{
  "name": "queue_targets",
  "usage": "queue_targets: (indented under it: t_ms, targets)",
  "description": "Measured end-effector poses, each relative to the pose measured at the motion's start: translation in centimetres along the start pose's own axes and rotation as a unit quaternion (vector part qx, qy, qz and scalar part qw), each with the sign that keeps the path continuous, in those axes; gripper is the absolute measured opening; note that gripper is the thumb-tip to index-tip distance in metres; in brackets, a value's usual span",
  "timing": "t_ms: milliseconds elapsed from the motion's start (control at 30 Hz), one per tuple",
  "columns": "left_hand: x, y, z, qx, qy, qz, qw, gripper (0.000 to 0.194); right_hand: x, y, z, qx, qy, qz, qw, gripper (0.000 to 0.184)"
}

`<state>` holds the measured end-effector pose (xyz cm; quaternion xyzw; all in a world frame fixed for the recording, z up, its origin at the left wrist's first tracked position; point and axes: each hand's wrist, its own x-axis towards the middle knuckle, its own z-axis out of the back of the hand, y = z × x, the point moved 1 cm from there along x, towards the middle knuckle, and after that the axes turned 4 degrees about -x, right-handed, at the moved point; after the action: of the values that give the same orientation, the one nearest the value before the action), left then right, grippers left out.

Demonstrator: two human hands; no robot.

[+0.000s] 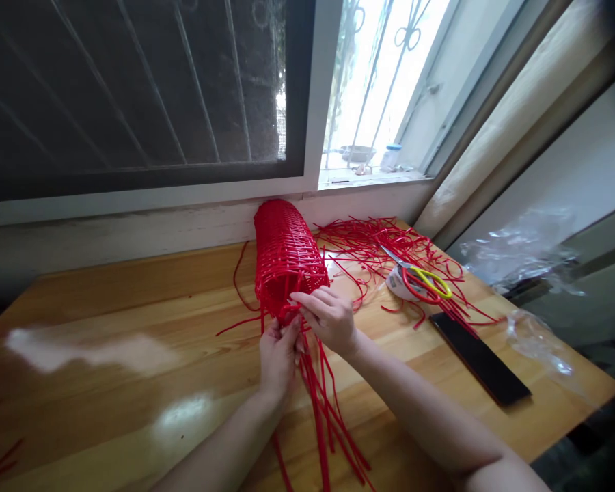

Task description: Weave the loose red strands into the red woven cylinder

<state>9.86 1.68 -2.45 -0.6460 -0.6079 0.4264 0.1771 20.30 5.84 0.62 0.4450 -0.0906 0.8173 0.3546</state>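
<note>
A red woven basket (285, 254) lies on its side on the wooden table (113, 328), its open end facing me. Loose red strands (328, 417) trail from that end toward the near edge. My left hand (278, 355) is closed, pinching strands at the lower rim of the basket. My right hand (328, 318) curls over the rim just right of it, fingers gripping the weave and strands. Both hands touch the basket's near end.
A heap of loose red strands (384, 242) lies at the back right. Scissors with red and yellow handles (420, 279) rest on a white object. A flat black slab (479, 357) and crumpled clear plastic (533, 335) sit by the table's right edge. A window runs behind.
</note>
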Motion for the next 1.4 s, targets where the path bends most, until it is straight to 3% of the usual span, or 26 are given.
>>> queue_targets:
  t_ms: [200,333,400,500,600,733,967,1400]
  targets:
    - [0.6,-0.1,0.5,0.071,0.020,0.052,0.996,0.026,-0.9,0.0,-0.4,0.010,0.024,0.032,0.999,0.022]
    - [1.2,-0.2,1.4,0.129,0.059,0.105,0.984,0.027,-3.7,-0.2,-0.5,0.077,-0.027,-0.083,0.993,0.020]
    - [1.5,-0.2,1.7,0.146,0.073,0.116,0.980,0.025,-5.1,-0.4,-0.6,0.086,-0.001,-0.130,0.988,0.006]
    - [1.6,-0.1,1.8,0.148,0.076,0.105,0.981,0.027,-6.0,-0.6,-0.8,0.080,0.031,-0.146,0.986,0.011]
    - [1.4,-0.3,1.7,0.126,0.058,0.067,0.988,0.030,-5.3,-0.6,-0.5,0.045,0.018,-0.108,0.993,0.011]
    - [1.0,-0.6,1.6,0.063,0.027,0.009,0.998,0.035,-4.0,-0.2,0.5,0.005,-0.024,-0.007,1.000,0.003]
    - [0.3,-0.9,0.9,-0.049,0.075,0.064,0.994,0.027,-3.8,0.3,1.6,-0.003,-0.047,0.121,0.991,0.012]
    - [0.7,-0.8,0.8,-0.110,0.088,0.076,0.987,0.026,-3.2,0.2,1.2,-0.017,-0.043,0.182,0.982,0.013]
